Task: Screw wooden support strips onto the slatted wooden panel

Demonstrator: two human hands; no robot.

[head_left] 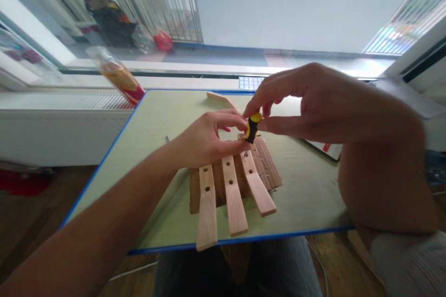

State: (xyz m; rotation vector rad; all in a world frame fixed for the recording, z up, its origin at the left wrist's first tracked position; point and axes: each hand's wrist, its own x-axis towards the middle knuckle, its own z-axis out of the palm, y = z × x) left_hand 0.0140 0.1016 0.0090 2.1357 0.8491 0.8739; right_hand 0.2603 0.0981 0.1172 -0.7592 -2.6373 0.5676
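A short screwdriver (252, 128) with a yellow and black handle stands nearly upright over the right-hand wooden strip (259, 190). My right hand (306, 106) pinches the top of its handle between thumb and fingertips. From the left, the thumb and fingers of my left hand (216, 137) close around the lower handle; the tip is hard to make out. A screw head (246, 153) shows in that strip just below. Two more bent wooden strips, one in the middle (237, 209) and one at left (207, 218), have dark holes. All three lie across a brown wooden board (272, 167) marked with small holes.
The pale table (139, 139) has a blue edge; the strips reach its near side. Another wooden piece (221, 98) lies at the back. A tablet-like device (325, 151) is partly under my right forearm. A bottle (120, 79) stands beyond the left corner, near the window.
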